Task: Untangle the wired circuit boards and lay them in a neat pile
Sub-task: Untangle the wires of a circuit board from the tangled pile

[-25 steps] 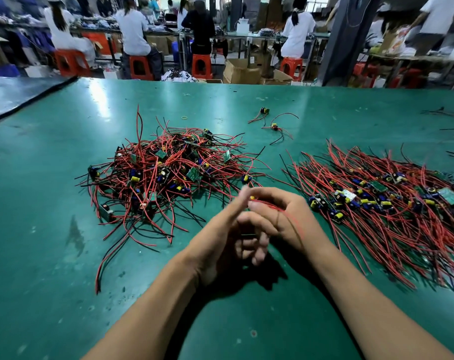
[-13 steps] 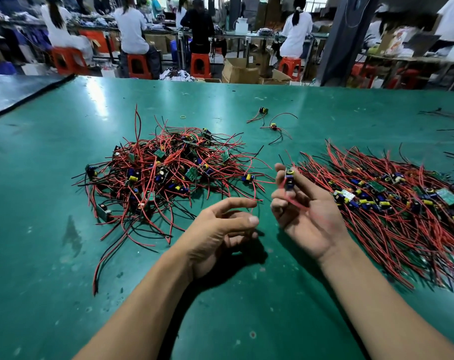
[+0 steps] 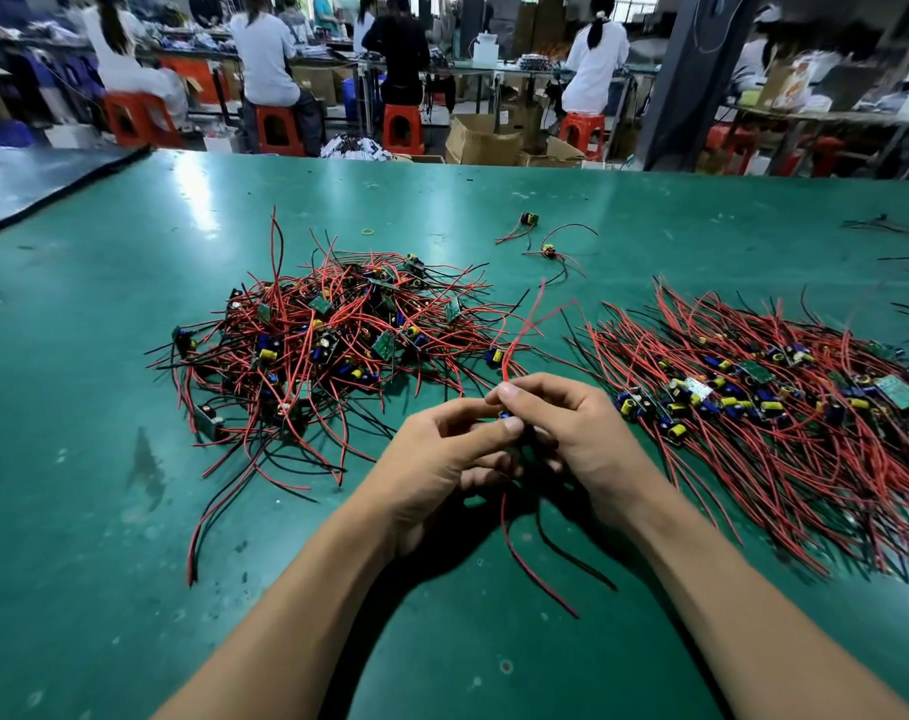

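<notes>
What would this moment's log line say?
left hand: pinches small red-and-black-wired circuit board | right hand: grips it | tangled heap of wired boards: on left | neat pile: on right | board not yet piled

Left grip (image 3: 442,454), right grip (image 3: 579,433), both curled, fingertips meeting

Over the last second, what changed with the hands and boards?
The right hand carried its wired circuit board back left to the left hand, which closed on it; both now pinch it. The tangled heap and neat pile stayed put.
</notes>
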### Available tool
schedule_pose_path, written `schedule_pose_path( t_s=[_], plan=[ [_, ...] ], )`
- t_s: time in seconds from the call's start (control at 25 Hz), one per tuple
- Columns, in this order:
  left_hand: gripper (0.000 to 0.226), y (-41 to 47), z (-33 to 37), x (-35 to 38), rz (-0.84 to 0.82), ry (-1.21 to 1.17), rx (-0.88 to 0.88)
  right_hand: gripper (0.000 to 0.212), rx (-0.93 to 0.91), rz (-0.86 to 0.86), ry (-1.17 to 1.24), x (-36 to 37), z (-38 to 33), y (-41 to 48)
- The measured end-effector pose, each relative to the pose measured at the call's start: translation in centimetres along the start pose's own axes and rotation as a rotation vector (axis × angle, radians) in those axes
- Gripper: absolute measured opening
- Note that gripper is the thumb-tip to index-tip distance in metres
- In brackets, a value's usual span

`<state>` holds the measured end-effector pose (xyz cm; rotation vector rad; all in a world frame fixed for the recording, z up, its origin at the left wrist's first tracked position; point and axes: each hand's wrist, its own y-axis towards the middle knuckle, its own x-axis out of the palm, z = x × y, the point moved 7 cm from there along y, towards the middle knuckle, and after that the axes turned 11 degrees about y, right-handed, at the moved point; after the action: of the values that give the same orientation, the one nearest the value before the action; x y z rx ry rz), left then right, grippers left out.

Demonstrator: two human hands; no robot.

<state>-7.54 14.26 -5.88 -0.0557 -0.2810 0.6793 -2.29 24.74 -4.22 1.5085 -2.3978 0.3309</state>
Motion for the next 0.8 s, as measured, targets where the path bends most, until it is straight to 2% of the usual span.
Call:
schedule_pose_path(
  t_s=[0.08, 0.24, 0.36, 0.48, 0.56, 0.68, 0.8],
  plan=[
    [0.014, 0.00, 0.08, -0.19, 0.035, 0.034, -0.029, 0.021, 0.035, 0.010, 0.008, -0.20, 0.35, 0.04],
    [0.022, -0.19, 0.04, -0.57, 0.083, 0.098, -0.065, 0.024, 0.064, 0.038, -0.051, -0.77, 0.26, -0.02],
    [0.025, -0.47, 0.41, -0.14, 0.099, 0.147, -0.005, 0.017, 0.098, -0.013, -0.017, -0.49, 0.34, -0.23],
    [0.018, -0.52, 0.78, -0.47, 0.169, 0.195, 0.062, 0.020, 0.137, -0.082, 0.035, -0.10, 0.57, -0.26],
    [0.011, -0.53, 0.76, -0.56, 0.185, 0.217, 0.066, 0.021, 0.173, -0.112, -0.025, -0.21, 0.69, -0.44],
    [0.020, -0.60, 0.74, -0.47, 0.188, 0.248, 0.077, 0.021, 0.203, -0.157, -0.094, -0.37, 0.60, -0.53],
    [0.016, -0.50, 0.86, -0.57, 0.216, 0.296, 0.107, 0.021, 0.156, -0.126, -0.103, -0.53, 0.89, -0.08]
  ],
)
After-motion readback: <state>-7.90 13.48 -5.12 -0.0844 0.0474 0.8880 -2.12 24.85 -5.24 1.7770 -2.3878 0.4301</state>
